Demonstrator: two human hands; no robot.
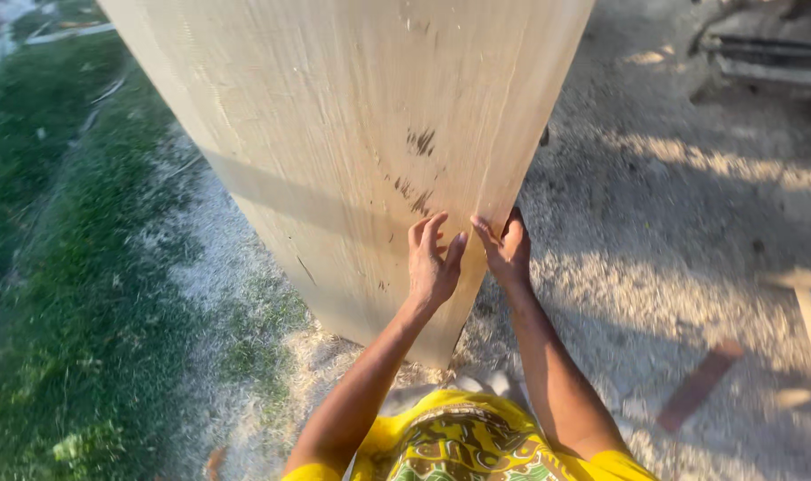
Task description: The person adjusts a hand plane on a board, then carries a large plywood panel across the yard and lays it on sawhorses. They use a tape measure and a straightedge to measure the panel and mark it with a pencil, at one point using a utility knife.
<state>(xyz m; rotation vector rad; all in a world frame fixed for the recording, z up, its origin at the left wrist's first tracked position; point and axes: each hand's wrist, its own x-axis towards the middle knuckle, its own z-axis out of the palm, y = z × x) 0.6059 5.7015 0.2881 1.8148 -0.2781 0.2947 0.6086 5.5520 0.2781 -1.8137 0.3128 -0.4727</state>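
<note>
I judge carrying is the step: my left hand lies flat, unclenched, on the wide pale wooden plank standing before me; right hand grips its edge (sawdust-strewn ground below); next needs balance

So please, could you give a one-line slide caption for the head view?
Left hand flat on a pale wooden plank, right hand gripping its edge, above sawdust-covered ground.

Low, warm sunlight rakes in from the far right, throwing bright patches and long soft shadows over the sawdust ground. The pale wood sheet carries a shadow band. The grass at left is motion-blurred; edges bend outward.
</note>
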